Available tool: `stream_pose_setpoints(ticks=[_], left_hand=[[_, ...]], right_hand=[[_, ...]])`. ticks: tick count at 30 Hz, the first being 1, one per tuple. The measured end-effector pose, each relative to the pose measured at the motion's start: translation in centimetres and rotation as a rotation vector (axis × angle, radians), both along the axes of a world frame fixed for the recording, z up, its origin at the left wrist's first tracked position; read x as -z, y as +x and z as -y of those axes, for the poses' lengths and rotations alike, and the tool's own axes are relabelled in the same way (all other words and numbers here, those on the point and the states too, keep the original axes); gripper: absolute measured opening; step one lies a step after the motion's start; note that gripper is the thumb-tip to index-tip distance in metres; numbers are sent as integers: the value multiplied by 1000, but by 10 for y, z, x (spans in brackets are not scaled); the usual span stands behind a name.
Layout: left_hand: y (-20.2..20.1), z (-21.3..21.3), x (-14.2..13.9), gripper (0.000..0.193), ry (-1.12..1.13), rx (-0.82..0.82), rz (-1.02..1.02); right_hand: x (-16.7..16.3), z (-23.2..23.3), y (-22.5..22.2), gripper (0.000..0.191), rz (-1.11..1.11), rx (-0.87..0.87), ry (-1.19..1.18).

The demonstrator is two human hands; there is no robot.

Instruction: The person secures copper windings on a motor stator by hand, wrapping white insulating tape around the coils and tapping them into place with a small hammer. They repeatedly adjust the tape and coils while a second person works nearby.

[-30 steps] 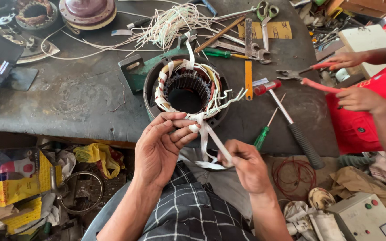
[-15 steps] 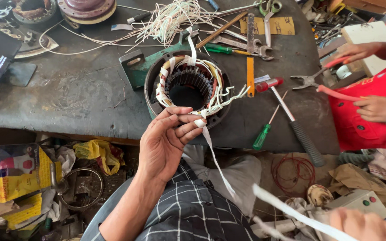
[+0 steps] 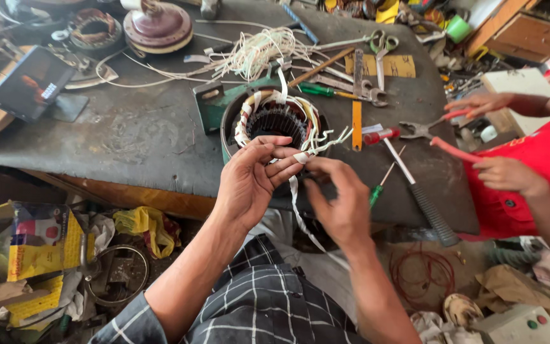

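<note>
A round motor stator [image 3: 275, 121] with copper windings bound in white tape sits at the near edge of a dark workbench [image 3: 135, 146]. My left hand [image 3: 249, 181] pinches the white binding tape [image 3: 297, 191] at the stator's near rim. My right hand [image 3: 342, 204] is beside it, fingers closed on the same tape just below the rim. A loose length of the tape hangs down between my hands toward my lap.
Another person in red at the right holds red-handled pliers [image 3: 440, 130]. A hammer [image 3: 415, 188], a green screwdriver [image 3: 377, 191], scissors [image 3: 383, 48], wrenches and a bundle of white wire [image 3: 256, 51] lie on the bench. A phone [image 3: 30, 83] leans at the left. Clutter covers the floor.
My right hand, which had drawn the tape out far to the lower right, has come back up to the stator rim beside my left hand. The left hand stays on the tape.
</note>
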State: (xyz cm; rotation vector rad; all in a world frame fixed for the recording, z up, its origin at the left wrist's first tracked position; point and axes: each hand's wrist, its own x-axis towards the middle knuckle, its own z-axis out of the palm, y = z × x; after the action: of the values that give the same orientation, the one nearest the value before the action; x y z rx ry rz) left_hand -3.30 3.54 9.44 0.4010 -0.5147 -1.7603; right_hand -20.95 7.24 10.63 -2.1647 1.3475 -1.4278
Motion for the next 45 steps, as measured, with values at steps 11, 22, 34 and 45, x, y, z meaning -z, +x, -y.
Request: stream_pose_setpoints(ticks=[11,22,34,45], left_hand=[[2,5,-8,25,-98,-12,121],[-1,-23,2,63,-762,-721,1293],[-15,-14,26,68,-951,-855,1480],[-8,2,36,63,-944,-1006,1481]], right_hand=[[31,25,4,18,257,20,121],[38,30,-1,20,529,-215,269],[39,27,-1,17,503,-306,202],[22,45,1,19,441,-199,177]])
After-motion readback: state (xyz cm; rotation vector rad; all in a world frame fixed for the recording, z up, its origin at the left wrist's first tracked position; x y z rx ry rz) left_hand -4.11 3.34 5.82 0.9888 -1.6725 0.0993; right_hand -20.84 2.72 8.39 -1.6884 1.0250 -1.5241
